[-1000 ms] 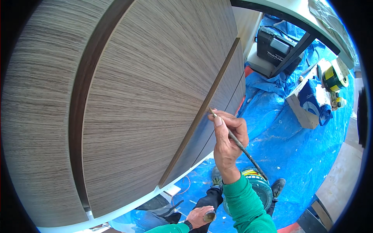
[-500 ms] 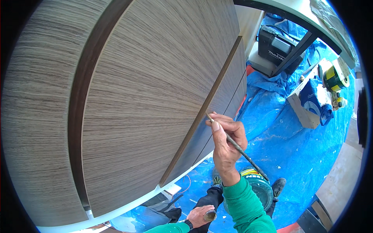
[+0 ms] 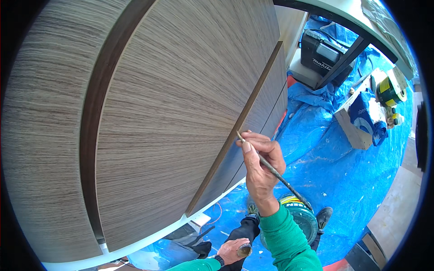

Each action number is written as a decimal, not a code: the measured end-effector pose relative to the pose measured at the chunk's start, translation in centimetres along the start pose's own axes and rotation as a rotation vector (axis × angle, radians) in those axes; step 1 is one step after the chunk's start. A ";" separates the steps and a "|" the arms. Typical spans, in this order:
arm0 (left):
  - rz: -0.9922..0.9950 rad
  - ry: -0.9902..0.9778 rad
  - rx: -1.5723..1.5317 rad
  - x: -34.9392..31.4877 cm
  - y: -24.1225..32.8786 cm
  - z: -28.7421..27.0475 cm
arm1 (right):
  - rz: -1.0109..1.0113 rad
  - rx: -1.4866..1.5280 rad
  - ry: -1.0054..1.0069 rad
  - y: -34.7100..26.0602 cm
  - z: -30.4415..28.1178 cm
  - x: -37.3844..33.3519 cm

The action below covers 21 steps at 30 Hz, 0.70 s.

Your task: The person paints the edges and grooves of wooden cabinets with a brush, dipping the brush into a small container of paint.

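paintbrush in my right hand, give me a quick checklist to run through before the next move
1. Right hand gripping the paintbrush: ok, between thumb and fingers.
2. Brush tip touching the brown strip: cannot tell, they overlap in this view.
3. Left hand holding the cup: ok.
4. Enough in the cup: cannot tell, its level is unclear.
5. Space between the feet free: not ok, a green container stands there.
6. Floor covered there: ok, blue sheet.

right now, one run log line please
right hand: thin paintbrush, tip at brown edge strip | left hand: small cup | floor: blue tarp
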State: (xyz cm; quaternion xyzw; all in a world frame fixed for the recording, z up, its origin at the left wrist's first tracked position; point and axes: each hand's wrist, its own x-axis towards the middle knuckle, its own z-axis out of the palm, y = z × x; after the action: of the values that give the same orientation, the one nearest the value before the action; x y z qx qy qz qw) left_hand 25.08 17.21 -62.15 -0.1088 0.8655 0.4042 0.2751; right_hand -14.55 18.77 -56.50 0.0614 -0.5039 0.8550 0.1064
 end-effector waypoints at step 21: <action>0.015 0.012 0.023 -0.1 0.0 0.2 | 0.015 -0.007 -0.096 -0.5 -0.6 -1.7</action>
State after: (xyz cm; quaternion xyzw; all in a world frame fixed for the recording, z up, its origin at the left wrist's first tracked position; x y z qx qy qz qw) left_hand 25.20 17.35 -62.21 -0.1014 0.8724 0.3959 0.2681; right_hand -12.74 19.33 -56.75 0.0982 -0.5117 0.8501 0.0761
